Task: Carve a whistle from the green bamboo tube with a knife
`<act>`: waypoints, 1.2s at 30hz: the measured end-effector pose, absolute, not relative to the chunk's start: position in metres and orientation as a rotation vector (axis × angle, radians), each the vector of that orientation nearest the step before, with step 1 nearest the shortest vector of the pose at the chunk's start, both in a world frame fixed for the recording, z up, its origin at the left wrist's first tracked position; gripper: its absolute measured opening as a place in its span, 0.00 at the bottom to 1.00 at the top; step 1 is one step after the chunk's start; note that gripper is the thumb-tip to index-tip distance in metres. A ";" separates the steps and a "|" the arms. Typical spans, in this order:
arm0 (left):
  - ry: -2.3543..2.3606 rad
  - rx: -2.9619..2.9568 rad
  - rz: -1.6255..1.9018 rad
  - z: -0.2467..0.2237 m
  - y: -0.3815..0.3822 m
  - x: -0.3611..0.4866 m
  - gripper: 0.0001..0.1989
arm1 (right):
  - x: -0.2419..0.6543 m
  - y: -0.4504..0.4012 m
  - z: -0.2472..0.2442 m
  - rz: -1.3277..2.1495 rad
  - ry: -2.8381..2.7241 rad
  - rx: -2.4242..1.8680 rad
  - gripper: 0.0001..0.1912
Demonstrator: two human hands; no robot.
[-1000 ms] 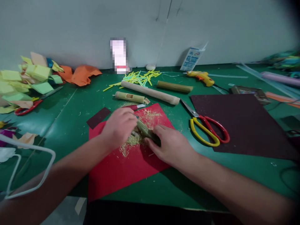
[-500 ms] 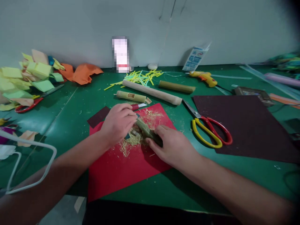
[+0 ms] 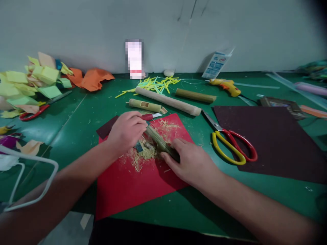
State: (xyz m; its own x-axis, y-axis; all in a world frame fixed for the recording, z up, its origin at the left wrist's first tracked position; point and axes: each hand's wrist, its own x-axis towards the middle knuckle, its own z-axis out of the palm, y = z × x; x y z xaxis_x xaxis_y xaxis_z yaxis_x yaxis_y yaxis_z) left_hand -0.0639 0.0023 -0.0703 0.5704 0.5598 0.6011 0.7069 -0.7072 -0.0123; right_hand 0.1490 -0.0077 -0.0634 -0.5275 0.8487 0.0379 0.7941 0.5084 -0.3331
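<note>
A green bamboo tube (image 3: 161, 141) lies slantwise over a red sheet (image 3: 127, 194). My right hand (image 3: 189, 158) is wrapped round its near end, thumb on the close side. At the far end, my left hand (image 3: 127, 131) has its fingers closed on a small dark teal piece (image 3: 147, 124), which looks like sandpaper, against the tube. Another dark teal scrap (image 3: 139, 147) shows beneath the tube. Pale shavings and dust (image 3: 146, 153) are heaped around it. A red-handled knife (image 3: 150, 116) lies just beyond my left fingers, its handle partly hidden.
Behind lie a notched bamboo piece (image 3: 145, 105), a pale wooden rod (image 3: 168, 101) and a bamboo length (image 3: 195, 96). Scissors (image 3: 231, 146) overlap a dark brown sheet (image 3: 265, 139) at right. A yellow glue gun (image 3: 227, 86), yellow-green strips (image 3: 155, 85) and folded papers (image 3: 38, 80) lie farther off.
My left hand has shifted slightly left along the tube's far end, uncovering more of the scrap beneath. My right hand keeps its grip. The whole view has moved a little.
</note>
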 end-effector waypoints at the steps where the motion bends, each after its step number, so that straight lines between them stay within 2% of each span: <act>1: -1.078 -2.539 -0.871 -0.071 0.002 -0.064 0.08 | 0.149 -0.008 -0.063 0.406 -2.555 -1.407 0.10; 5: -0.965 -2.742 -0.831 -0.073 0.001 -0.060 0.09 | 0.148 -0.007 -0.063 0.422 -2.559 -1.421 0.11; 9: -1.147 -2.602 -0.943 -0.073 0.002 -0.058 0.09 | 0.149 -0.007 -0.063 0.401 -2.549 -1.432 0.10; 14: -0.983 -2.793 -0.889 -0.075 0.002 -0.059 0.10 | 0.149 -0.008 -0.063 0.412 -2.566 -1.440 0.11; 17: -1.118 -2.606 -0.950 -0.074 0.005 -0.062 0.09 | 0.148 -0.007 -0.062 0.399 -2.571 -1.457 0.11; 22: -0.992 -2.813 -0.921 -0.073 0.002 -0.062 0.09 | 0.148 -0.006 -0.062 0.436 -2.593 -1.477 0.11; 27: -1.204 -2.615 -1.016 -0.072 0.015 -0.075 0.07 | 0.148 -0.006 -0.063 0.441 -2.561 -1.494 0.11; 36: -1.248 -2.602 -1.032 -0.077 0.014 -0.071 0.06 | 0.150 -0.005 -0.065 0.471 -2.549 -1.468 0.11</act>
State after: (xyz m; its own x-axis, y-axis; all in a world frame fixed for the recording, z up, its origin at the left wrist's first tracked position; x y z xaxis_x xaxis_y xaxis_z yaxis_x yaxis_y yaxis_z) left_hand -0.0706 0.0139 -0.0765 0.4427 0.6646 0.6020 0.7161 -0.6660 0.2087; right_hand 0.1501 -0.0048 -0.0646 -0.5045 0.8632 -0.0163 0.8122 0.4681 -0.3482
